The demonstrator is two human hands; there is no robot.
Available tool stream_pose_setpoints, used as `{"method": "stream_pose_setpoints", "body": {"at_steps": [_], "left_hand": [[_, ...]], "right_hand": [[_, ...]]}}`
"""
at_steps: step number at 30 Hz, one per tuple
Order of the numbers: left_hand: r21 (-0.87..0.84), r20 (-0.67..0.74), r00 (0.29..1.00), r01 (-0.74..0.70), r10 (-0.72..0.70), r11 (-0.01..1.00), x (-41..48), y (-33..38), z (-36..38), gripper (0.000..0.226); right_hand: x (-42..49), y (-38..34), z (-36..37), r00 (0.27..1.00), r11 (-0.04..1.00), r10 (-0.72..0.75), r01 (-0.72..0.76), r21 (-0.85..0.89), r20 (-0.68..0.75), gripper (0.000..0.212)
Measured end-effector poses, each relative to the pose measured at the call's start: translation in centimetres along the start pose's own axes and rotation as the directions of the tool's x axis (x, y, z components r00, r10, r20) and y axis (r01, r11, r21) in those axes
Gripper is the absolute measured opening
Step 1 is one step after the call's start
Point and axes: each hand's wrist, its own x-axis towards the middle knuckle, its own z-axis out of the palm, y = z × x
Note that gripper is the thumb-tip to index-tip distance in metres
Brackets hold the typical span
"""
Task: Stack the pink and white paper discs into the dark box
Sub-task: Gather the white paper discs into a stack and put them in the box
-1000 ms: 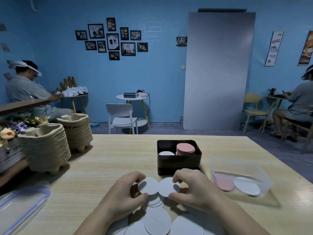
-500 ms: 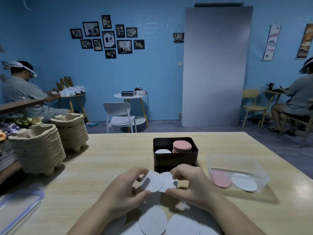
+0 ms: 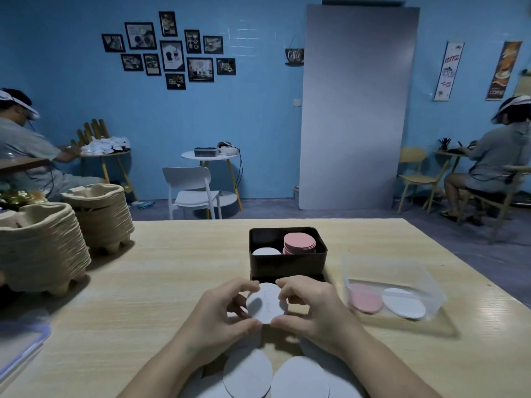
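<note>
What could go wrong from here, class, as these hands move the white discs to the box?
1. Both hands pinch the white discs only by their edges, so the thin stack could fan out or slip.
2. The white pile in the box sits low beside the taller pink stack, which a hand might knock.

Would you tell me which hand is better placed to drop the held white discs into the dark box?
Probably left: the white discs belong on the dark box's left side, ahead of the left hand.

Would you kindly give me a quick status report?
Both hands, left hand and right hand, pinch white discs. Dark box just beyond, pink stack inside. Path clear.
</note>
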Motion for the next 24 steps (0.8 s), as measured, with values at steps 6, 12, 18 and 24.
{"method": "stream_pose_setpoints", "body": {"at_steps": [6,12,18,24], "left_hand": [[0.167,0.006,0.998,-0.066,0.066,0.984,-0.3,0.0,0.1,0.051],[0.207,0.026,0.997,-0.073,0.069,0.976,-0.5,0.4,0.1,0.052],[0.244,0.089,0.995,-0.068,0.048,0.967,-0.5,1.0,-0.7,0.055],[0.420,0.173,0.982,-0.003,-0.077,0.907,-1.5,0.4,-3.9,0.066]], "right_hand": [[0.1,0.0,0.4,0.992,0.999,0.040,-0.035,-0.039,0.122,0.037],[0.1,-0.3,0.4,0.988,0.996,0.035,-0.022,-0.088,0.147,0.039],[0.1,-0.7,0.5,0.986,0.989,0.019,0.005,-0.147,0.164,0.042],[-0.3,-0.4,0.2,0.988,0.987,0.066,-0.044,-0.152,0.142,0.043]]}}
